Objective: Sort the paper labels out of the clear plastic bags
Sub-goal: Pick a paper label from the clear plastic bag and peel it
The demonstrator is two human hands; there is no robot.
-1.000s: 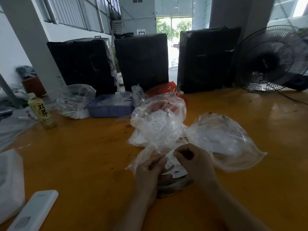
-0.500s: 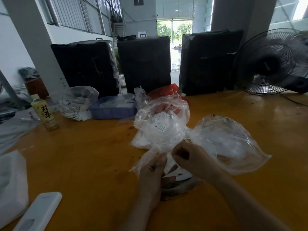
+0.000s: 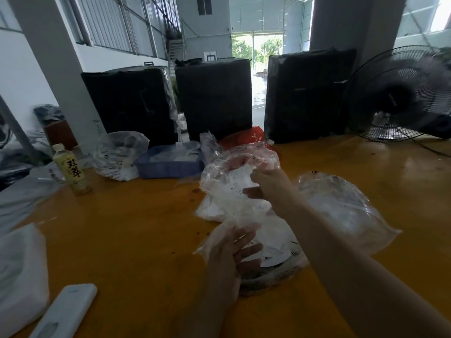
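On the orange table [image 3: 127, 240] a clear plastic bag [image 3: 275, 240] with white labels on it lies just in front of me. My left hand [image 3: 231, 257] rests on its left end with the fingers straight. My right hand [image 3: 267, 185] is stretched forward over a crumpled heap of clear bags [image 3: 227, 203] and pinches a small white paper label [image 3: 240, 179] between thumb and fingers. A larger puffed clear bag [image 3: 346, 211] lies to the right, partly behind my right forearm.
A blue tray [image 3: 168, 164] holding white papers, another clear bag [image 3: 117, 154] and a tea bottle [image 3: 72, 169] stand at the back left. A red bag [image 3: 246, 137], three black wrapped boxes [image 3: 212, 98] and a fan [image 3: 400, 93] line the far edge. White foam pieces [image 3: 66, 311] lie near left.
My right hand has left the near bag and moved forward and up to the heap with a label in its fingers. My left hand has uncurled and now lies flat on the near bag.
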